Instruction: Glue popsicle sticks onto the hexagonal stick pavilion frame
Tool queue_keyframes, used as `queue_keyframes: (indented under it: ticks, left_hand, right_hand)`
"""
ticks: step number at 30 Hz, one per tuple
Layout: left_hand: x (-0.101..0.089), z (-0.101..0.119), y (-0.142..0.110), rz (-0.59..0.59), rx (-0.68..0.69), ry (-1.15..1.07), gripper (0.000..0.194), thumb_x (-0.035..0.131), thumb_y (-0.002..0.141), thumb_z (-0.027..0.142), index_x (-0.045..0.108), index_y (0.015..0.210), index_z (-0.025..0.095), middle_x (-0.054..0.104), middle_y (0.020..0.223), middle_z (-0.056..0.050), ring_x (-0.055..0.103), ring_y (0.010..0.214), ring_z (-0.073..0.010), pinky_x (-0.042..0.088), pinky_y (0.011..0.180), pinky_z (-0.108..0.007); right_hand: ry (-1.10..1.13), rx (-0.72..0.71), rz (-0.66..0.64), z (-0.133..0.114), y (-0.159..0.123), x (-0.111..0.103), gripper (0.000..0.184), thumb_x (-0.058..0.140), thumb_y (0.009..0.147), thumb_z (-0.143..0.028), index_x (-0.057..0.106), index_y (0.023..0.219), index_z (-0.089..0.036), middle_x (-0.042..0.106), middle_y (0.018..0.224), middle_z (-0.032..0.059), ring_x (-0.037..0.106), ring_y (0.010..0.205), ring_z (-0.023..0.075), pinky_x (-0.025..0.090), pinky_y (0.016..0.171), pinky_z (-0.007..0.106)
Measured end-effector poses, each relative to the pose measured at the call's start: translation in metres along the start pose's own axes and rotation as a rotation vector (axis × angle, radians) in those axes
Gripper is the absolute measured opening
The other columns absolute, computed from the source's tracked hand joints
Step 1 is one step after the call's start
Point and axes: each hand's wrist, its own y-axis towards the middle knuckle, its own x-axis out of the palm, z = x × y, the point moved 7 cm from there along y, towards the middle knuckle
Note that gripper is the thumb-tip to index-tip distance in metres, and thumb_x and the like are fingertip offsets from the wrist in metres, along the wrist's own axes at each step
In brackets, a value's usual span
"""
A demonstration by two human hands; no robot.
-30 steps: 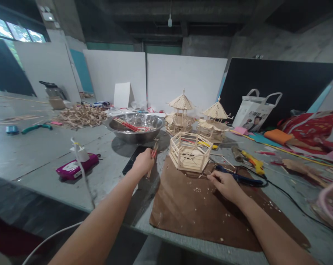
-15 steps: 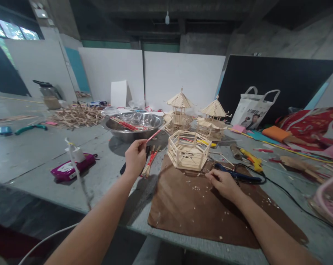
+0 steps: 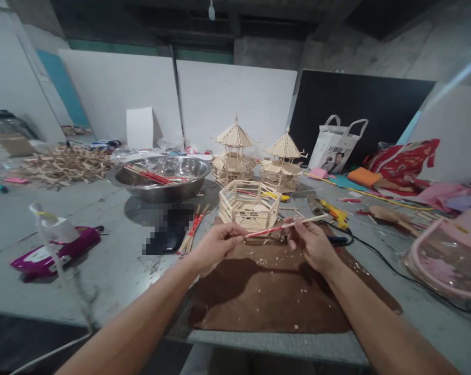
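Observation:
A thin wooden chopstick (image 3: 272, 230) with a red printed part is held level above the brown mat, in front of the small wooden model. My left hand (image 3: 222, 245) pinches its red end. My right hand (image 3: 313, 245) grips it nearer the pale end, which sticks out to the right beyond the fingers. Just behind both hands, the open six-sided frame (image 3: 249, 208) of pale sticks stands on the mat (image 3: 267, 297), its lower front partly covered by the chopstick. Left of the frame lies a bundle of red-marked chopsticks (image 3: 194, 229).
Two pagoda models (image 3: 234, 143) stand behind the frame. A steel bowl (image 3: 122, 187) holds more red-marked sticks. A yellow glue gun (image 3: 337, 214) with a black cable lies right, near a pink clear-sided container (image 3: 450, 260). A purple power strip (image 3: 56, 255) sits left beside a stick pile (image 3: 65, 164).
My left hand has brought the chopstick from beside the bowl rightward over the mat. My right hand has risen from the mat and taken hold of it. The view has turned slightly right.

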Motion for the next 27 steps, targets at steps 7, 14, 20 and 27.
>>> queue_keyframes:
  ticks: [7,14,20,27]
  left_hand:
    - [-0.043,0.002,-0.004,0.164,-0.035,0.215,0.022,0.054,0.066,0.029,0.063,0.080,0.015,0.060,0.065,-0.001,0.046,0.049,-0.0077,0.033,0.043,-0.017]
    - [-0.138,0.006,-0.019,0.588,-0.254,1.002,0.029,0.042,0.071,0.020,0.065,0.088,0.023,0.065,0.090,-0.004,0.057,0.083,-0.0224,0.043,0.071,-0.028]
    - [-0.123,0.030,-0.020,0.778,-0.135,1.241,0.033,0.043,0.075,0.031,0.062,0.099,0.018,0.055,0.108,-0.012,0.046,0.100,-0.0324,0.038,0.083,-0.043]
    - [-0.041,0.039,0.015,0.268,0.159,0.126,0.041,0.052,0.073,0.040,0.052,0.106,0.017,0.057,0.069,0.000,0.042,0.041,-0.0053,0.035,0.038,-0.018]
  right_hand:
    - [0.036,-0.239,0.318,-0.032,0.011,-0.058,0.031,0.043,0.074,-0.051,0.051,0.084,-0.023,0.063,0.083,0.0024,0.059,0.066,0.0140,0.047,0.052,0.028]
    - [-0.135,-0.376,0.454,-0.050,0.018,-0.077,0.039,0.032,0.075,-0.062,0.040,0.071,-0.024,0.031,0.042,-0.0093,0.039,0.034,0.0085,0.035,0.039,0.022]
    - [-0.697,-0.343,0.235,-0.054,0.019,-0.016,0.035,0.035,0.079,-0.051,0.051,0.082,-0.021,0.040,0.049,-0.0052,0.038,0.041,0.0095,0.029,0.041,0.022]
    - [-1.347,-0.473,-0.201,-0.059,0.025,0.053,0.021,0.040,0.082,-0.034,0.056,0.082,-0.020,0.063,0.073,0.0021,0.054,0.065,0.0144,0.035,0.058,0.024]
